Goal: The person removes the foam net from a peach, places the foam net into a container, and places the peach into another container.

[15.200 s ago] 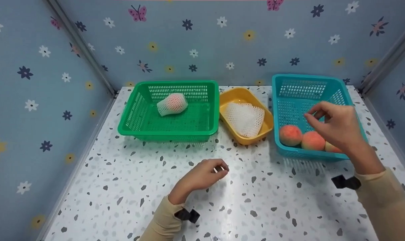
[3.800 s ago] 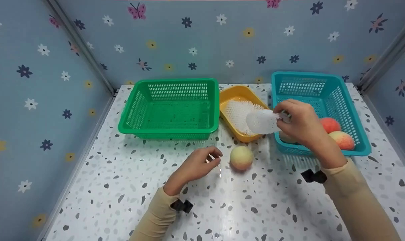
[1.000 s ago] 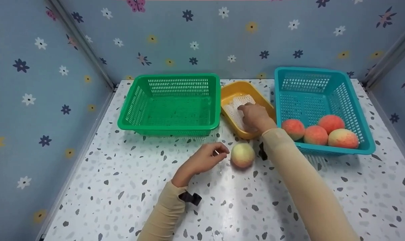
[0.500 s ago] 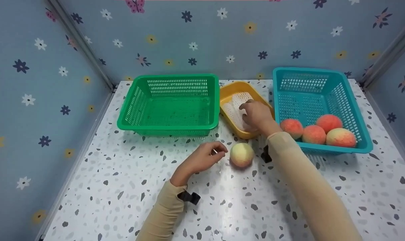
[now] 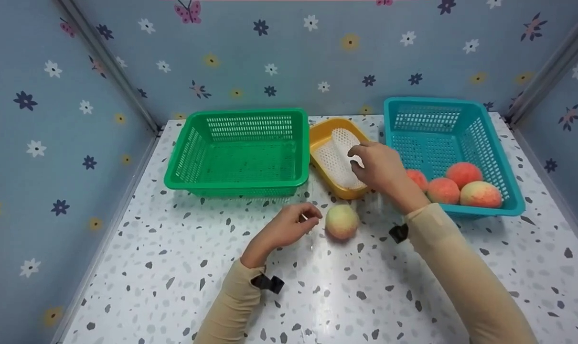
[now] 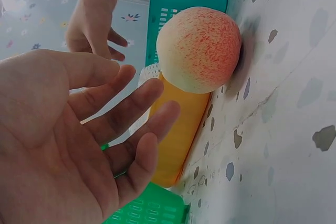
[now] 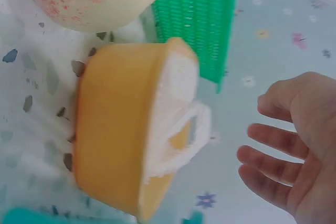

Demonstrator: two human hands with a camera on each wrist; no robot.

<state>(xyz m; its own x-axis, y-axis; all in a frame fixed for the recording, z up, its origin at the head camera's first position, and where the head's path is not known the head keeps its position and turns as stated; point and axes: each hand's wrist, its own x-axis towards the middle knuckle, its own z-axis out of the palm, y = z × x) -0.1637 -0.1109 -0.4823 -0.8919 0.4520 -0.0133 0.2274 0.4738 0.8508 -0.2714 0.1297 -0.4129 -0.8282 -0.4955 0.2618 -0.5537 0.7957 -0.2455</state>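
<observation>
My right hand (image 5: pixel 380 165) hovers over the yellow tray (image 5: pixel 320 128), its fingers loosely bent with nothing between them. White foam fruit nets (image 5: pixel 332 157) lie in that tray; one stands up in a loop. The right wrist view shows a gap between the hand (image 7: pixel 283 150) and the nets (image 7: pixel 181 140). On the table, a pale yellow and pink peach (image 5: pixel 342 222) sits bare, just right of my left hand (image 5: pixel 286 227). The left fingers are relaxed and hold nothing; in the left wrist view they point towards the peach (image 6: pixel 199 48) without touching it.
A green basket (image 5: pixel 236 185) with slotted sides stands left of the tray. To the right, a blue basket (image 5: pixel 513 210) holds several bare peaches (image 5: pixel 480 194) along its front side. Flowered walls (image 5: pixel 270 52) enclose the speckled table (image 5: pixel 174 258) at the back and sides.
The netted peach has gone from the green basket, and a bare peach now sits on the table. My right hand, which held a net earlier, has just risen rightwards off the nets, empty.
</observation>
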